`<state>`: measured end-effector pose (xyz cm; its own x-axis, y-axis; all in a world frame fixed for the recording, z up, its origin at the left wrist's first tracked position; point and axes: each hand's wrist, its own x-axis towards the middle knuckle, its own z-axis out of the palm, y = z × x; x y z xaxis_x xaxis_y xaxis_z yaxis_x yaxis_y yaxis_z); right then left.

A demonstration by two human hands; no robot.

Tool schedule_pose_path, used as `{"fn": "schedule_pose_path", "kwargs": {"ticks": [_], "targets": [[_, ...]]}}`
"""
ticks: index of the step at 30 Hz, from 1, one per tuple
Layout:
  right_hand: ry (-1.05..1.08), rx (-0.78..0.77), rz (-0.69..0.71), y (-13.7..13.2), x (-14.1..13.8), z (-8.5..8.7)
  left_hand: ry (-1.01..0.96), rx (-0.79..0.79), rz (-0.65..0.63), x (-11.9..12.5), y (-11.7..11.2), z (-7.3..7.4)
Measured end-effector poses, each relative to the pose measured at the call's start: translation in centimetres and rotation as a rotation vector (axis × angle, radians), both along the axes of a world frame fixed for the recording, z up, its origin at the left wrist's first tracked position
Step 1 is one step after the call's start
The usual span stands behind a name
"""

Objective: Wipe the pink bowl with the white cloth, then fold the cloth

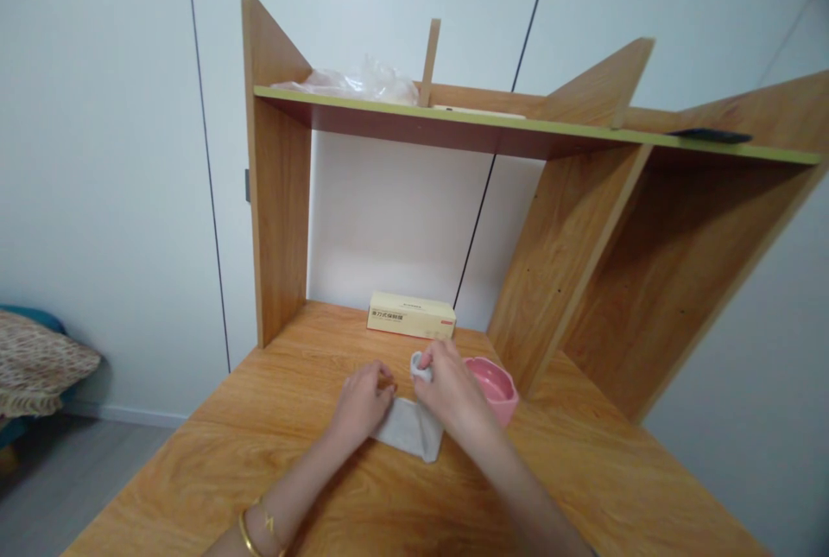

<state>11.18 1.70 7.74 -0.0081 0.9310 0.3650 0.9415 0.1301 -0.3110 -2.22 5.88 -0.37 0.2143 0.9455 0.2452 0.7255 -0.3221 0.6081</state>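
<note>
My right hand (453,389) is closed on a small white ring-shaped object (420,367), whose exact kind I cannot make out. It is held above the desk, just beyond a light grey cloth piece (409,432) that may be a pouch. My left hand (363,397) is at the cloth's left end, its fingers curved with a gap between thumb and forefinger. Nothing shows in that gap; the lower fingers are partly hidden. Right beside my right hand stands a pink bowl (496,389) with an angular rim, partly covered by the hand.
A long cream box (411,315) with printed lettering lies at the back of the wooden desk (291,419). Above stands a wooden shelf unit (414,112), carrying a clear plastic bag (363,84) and a dark flat item (709,136). Its upright panel (563,255) bounds the right side.
</note>
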Motion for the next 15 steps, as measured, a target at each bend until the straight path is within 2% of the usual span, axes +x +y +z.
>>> {"fn": "schedule_pose_path", "kwargs": {"ticks": [4, 7, 10, 13, 15], "targets": [[-0.111, -0.098, 0.09, -0.2, -4.6, -1.7, -0.031, -0.02, 0.134, -3.1, 2.4, 0.5], [-0.125, -0.122, 0.204, -0.9, -6.1, -3.4, -0.039, -0.029, 0.166, -5.2, 3.0, 1.1], [-0.042, -0.058, 0.232, -1.3, -5.1, -3.7, -0.034, -0.035, 0.156, -6.7, 2.7, 1.9], [0.026, 0.013, 0.125, -0.9, -1.9, -2.9, -0.029, -0.034, 0.084, -6.9, 2.1, 2.6], [0.024, -0.033, 0.05, -0.3, 0.6, -2.6, -0.024, -0.029, 0.005, -6.4, 1.6, 2.8]]}}
